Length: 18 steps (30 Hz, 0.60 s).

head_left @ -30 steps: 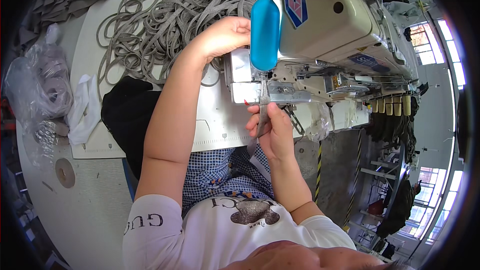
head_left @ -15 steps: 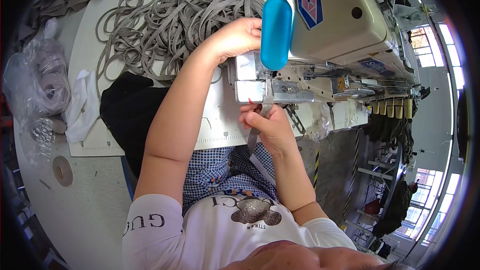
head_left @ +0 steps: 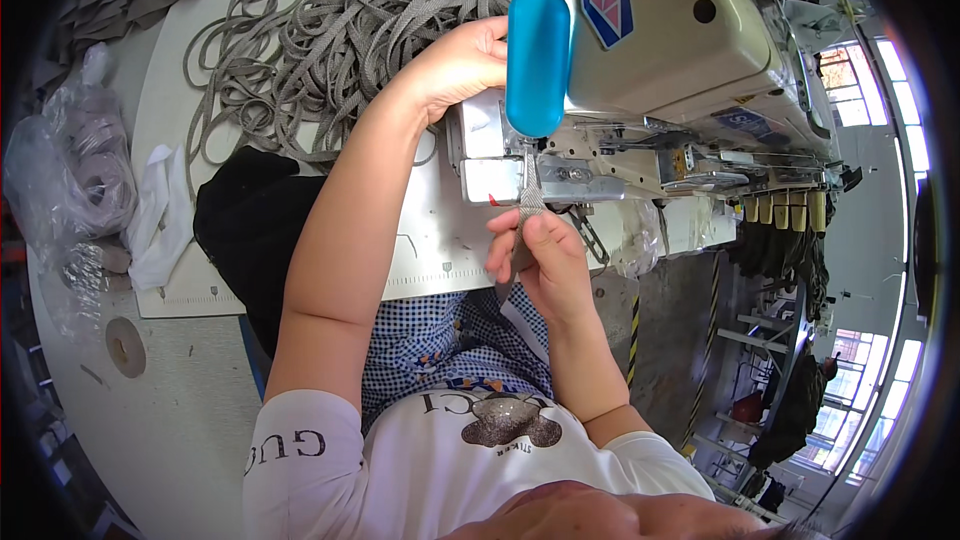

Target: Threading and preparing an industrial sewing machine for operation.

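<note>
Right hand (head_left: 550, 255): pinching the grey strap (head_left: 531, 190)
Strap: running from the sewing machine (head_left: 660, 40) toward the table's (head_left: 430, 250) front edge
Left hand (head_left: 455, 65): beside the machine; fingertips hidden, can't tell its grip

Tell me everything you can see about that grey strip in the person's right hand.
The grey strip is narrow and flat, and looks like woven fabric with a slanting texture. Its upper part goes out of sight by the sewing machine, near the rounded lower end of a blue paddle-shaped piece. From there it runs toward the person and is pinched in the right hand. A darker-looking tail shows below the grip; where it ends is unclear.
</note>
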### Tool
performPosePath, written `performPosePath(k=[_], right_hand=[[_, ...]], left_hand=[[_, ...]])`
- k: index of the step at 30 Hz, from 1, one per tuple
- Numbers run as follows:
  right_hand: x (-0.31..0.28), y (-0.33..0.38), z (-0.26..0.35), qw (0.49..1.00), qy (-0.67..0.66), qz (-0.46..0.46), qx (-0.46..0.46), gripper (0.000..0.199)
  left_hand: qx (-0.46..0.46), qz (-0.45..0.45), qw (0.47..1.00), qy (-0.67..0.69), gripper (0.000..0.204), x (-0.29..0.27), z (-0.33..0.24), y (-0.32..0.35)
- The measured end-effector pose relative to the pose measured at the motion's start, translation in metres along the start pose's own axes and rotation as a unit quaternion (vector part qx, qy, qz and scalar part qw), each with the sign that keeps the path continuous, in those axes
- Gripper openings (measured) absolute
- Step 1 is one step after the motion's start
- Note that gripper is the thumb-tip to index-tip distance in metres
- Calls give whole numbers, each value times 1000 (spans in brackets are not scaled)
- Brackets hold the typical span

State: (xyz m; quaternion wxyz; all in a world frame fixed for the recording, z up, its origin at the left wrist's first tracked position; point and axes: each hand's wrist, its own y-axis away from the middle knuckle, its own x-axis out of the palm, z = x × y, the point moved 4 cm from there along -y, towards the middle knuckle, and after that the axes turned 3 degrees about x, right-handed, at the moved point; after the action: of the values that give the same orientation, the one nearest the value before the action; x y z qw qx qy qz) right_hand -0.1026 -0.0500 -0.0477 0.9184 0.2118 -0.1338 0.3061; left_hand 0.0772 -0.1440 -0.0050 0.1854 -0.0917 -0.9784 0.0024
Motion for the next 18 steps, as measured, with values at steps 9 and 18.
performPosePath(k=[9, 18], right_hand=[[-4, -5, -4, 999, -19, -31, -39, 35], [-3, -4, -2, 998, -20, -44, -37, 38]], left_hand=[[6, -34, 999, -8, 36, 0, -1, 1], [13, -39, 999, -4, 38, 3, -2, 1]])
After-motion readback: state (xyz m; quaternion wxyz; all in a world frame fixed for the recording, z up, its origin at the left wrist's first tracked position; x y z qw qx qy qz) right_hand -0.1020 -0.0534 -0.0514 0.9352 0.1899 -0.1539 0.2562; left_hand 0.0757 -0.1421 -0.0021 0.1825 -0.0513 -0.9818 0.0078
